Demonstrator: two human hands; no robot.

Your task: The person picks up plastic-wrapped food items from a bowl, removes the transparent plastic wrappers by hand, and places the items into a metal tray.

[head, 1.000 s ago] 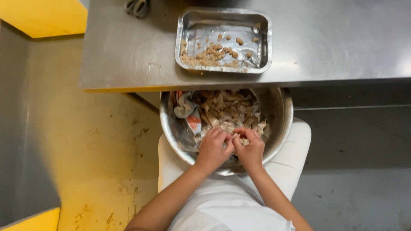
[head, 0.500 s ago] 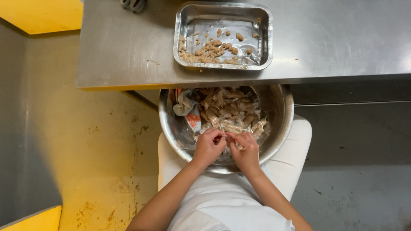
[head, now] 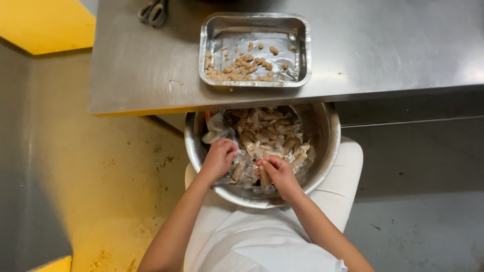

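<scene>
The right hand [head: 280, 174] pinches a wrapped snack [head: 264, 176]; the left hand [head: 218, 157] curls on wrappers in the bowl [head: 327, 146] — balanced on the lap, it could tip.

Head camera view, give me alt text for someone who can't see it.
Two hands, left hand and right hand, dig among clear-wrapped brown pieces in a steel bowl on the lap. Above, a foil tray of crumbs sits on a steel table.
</scene>
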